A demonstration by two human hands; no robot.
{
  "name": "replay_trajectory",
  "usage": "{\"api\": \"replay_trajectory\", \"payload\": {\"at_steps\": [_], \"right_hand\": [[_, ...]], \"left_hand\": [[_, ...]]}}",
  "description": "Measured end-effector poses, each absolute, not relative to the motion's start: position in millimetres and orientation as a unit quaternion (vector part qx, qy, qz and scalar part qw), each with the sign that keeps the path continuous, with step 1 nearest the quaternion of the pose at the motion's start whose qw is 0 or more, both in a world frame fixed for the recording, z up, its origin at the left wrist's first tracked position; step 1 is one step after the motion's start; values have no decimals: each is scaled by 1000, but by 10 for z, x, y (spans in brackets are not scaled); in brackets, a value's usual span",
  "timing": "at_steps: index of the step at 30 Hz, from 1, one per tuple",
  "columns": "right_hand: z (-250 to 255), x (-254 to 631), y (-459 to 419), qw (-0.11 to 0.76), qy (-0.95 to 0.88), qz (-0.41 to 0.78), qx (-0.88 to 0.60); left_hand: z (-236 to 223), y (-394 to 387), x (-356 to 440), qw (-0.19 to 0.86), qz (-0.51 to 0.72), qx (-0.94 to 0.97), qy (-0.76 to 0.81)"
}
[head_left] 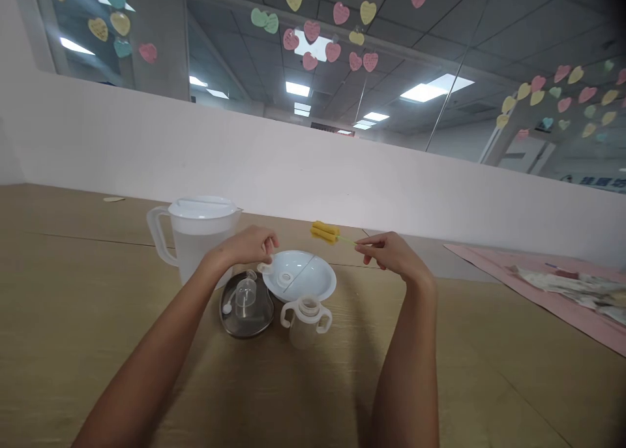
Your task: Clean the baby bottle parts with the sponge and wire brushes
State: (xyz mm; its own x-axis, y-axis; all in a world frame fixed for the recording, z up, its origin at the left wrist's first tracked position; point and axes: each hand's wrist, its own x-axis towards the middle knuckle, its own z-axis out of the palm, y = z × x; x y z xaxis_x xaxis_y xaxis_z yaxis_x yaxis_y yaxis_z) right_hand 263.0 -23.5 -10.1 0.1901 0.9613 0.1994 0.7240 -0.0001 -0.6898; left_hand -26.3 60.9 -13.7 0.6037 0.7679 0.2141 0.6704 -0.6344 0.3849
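Note:
My right hand (pixel 388 255) pinches the thin handle of a bottle brush with a yellow sponge head (pixel 325 232), held in the air with the head pointing left. My left hand (pixel 250 244) has curled fingers above the left rim of a white bowl (pixel 320 280). A small whitish piece (pixel 265 268) shows just below those fingers; whether they grip it I cannot tell. Inside the bowl lie a small white ring (pixel 285 277) and a thin straw-like rod (pixel 299 273). A clear two-handled baby bottle (pixel 304 327) stands upright and uncapped before the bowl.
Left of the bowl, a dark metal tray (pixel 259 325) holds a clear dome-shaped cap (pixel 246 293). Behind my left forearm stands a lidded plastic pitcher (pixel 195 229). A pink cloth (pixel 482 260) with items on it lies at right. A white wall (pixel 303 180) backs the table.

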Motion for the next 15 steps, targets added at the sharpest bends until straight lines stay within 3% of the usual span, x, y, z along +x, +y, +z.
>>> {"api": "replay_trajectory", "payload": {"at_steps": [7, 15], "right_hand": [[-105, 2630, -237, 328, -590, 143, -724], [-135, 2672, -215, 315, -587, 134, -734]], "left_hand": [[-375, 793, -333, 239, -61, 825, 508], [-449, 934, -296, 218, -31, 836, 502]]}}
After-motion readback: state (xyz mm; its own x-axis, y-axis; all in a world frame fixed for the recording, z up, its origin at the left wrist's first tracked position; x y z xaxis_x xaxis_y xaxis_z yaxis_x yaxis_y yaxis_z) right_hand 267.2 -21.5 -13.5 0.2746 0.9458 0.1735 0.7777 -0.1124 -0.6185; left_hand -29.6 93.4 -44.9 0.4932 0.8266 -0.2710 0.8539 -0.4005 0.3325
